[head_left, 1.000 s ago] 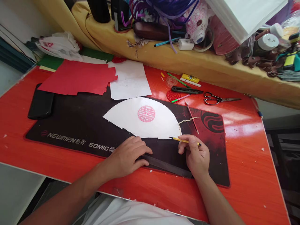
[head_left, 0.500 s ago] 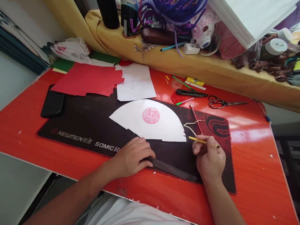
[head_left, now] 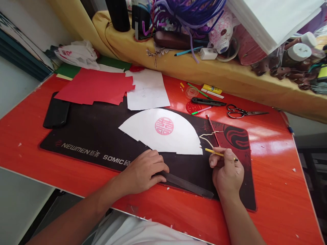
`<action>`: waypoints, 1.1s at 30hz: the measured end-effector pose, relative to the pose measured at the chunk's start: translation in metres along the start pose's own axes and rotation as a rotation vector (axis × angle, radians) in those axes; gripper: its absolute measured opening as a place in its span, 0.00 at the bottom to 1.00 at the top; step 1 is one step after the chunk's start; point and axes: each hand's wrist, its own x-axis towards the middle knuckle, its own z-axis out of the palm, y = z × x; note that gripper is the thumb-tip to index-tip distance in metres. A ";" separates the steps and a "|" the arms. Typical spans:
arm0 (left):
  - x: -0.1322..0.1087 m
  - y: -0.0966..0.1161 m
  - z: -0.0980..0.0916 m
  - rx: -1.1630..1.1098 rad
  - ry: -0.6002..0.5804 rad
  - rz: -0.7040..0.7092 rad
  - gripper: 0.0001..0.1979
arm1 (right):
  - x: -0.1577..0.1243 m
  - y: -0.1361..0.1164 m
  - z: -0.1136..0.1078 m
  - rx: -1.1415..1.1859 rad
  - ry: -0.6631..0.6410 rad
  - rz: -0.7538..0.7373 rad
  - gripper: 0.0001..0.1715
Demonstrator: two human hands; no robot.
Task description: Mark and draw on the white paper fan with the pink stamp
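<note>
Pencil (head_left: 219, 154) pinched in right hand (head_left: 227, 172); left hand (head_left: 143, 172) flat on ruler (head_left: 187, 185).

Place: you sit at a paper-craft desk.
Centre: fan-shaped paper (head_left: 153, 136) on a desk mat (head_left: 89, 136).
Upper left: red paper sheets (head_left: 94, 86).
Upper right: scissors (head_left: 240, 111), glue stick (head_left: 212, 89).
Top: ledge (head_left: 178, 66) crowded with purple cords (head_left: 189, 8).

White fan-shaped paper (head_left: 163, 134) bears a pink round emblem (head_left: 164, 126); yellow pencil (head_left: 219, 154); black mat (head_left: 102, 136); orange-red table (head_left: 276, 177).
</note>
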 end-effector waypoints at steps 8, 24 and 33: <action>-0.001 0.000 0.001 0.026 0.007 0.001 0.04 | 0.000 0.003 -0.002 -0.034 -0.017 -0.009 0.27; 0.000 0.002 -0.001 0.046 -0.013 -0.011 0.06 | -0.002 0.000 0.001 -0.023 -0.007 -0.001 0.26; 0.000 0.001 -0.001 0.056 -0.028 0.002 0.12 | -0.001 0.003 -0.001 -0.036 -0.019 -0.006 0.27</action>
